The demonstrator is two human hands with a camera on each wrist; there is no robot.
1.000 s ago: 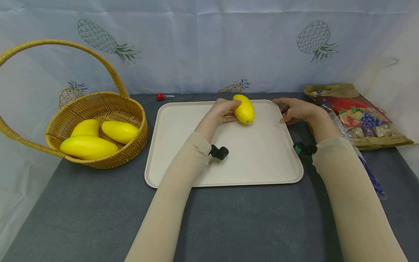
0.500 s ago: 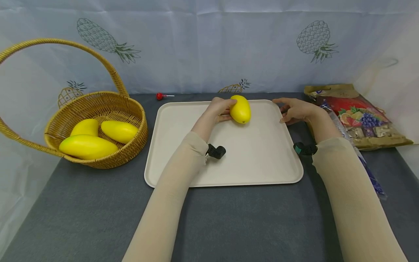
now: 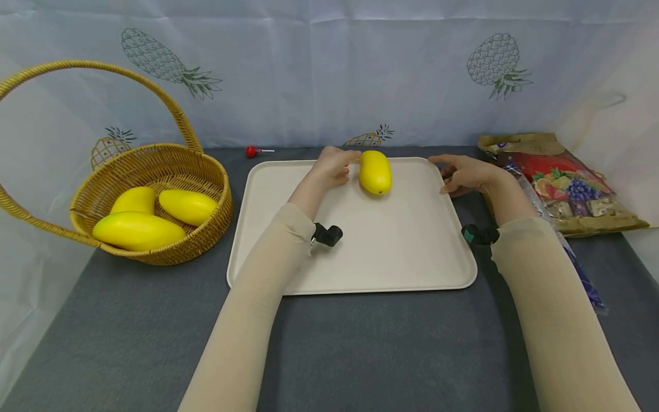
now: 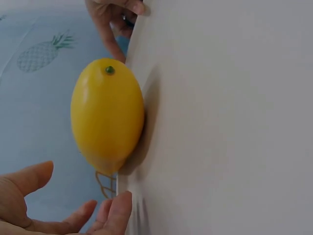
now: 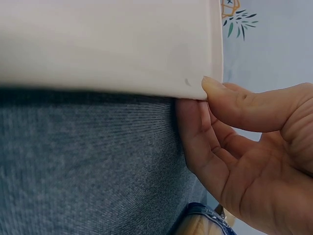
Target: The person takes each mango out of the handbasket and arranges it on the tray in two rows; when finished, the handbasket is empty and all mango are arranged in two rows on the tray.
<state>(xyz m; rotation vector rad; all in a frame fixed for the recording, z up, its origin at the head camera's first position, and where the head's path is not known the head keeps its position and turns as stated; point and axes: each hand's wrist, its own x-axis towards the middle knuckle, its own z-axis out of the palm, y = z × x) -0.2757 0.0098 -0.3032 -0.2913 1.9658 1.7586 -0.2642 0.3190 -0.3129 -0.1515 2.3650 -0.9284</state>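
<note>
Fruit [image 3: 376,173] is borne by one cream tray [image 3: 401,246]: one yellow piece is set near the far edge, towards 1 o'clock as read from the tray's middle in the head view. Three more yellow fruits [image 3: 139,230] are held in one wicker basket [image 3: 208,237] at 9 o'clock, so four are counted. Of two hands, the left hand [image 3: 329,166] is placed beside the tray's piece at 11 o'clock, its thumb and fingers parted, with nothing gripped; whether the piece is brushed by the index fingertip cannot be told. At 2 o'clock the tray's corner is pinched between the thumb and fingers of the right hand [image 3: 463,171]. On the dark counter [image 3: 391,355] one red lollipop [image 3: 251,151] is placed beyond the tray at 10 o'clock. At 3 o'clock one red-and-gold bag [image 3: 571,189] is flanked by one purple-blue packet [image 3: 588,283], part of which is hidden by the right sleeve [image 3: 546,286]. The tray's near edge is crossed at 8 o'clock by the left sleeve [image 3: 262,292]. Four pineapples [image 3: 492,59] are printed on the pale cloth [image 3: 329,74].
</note>
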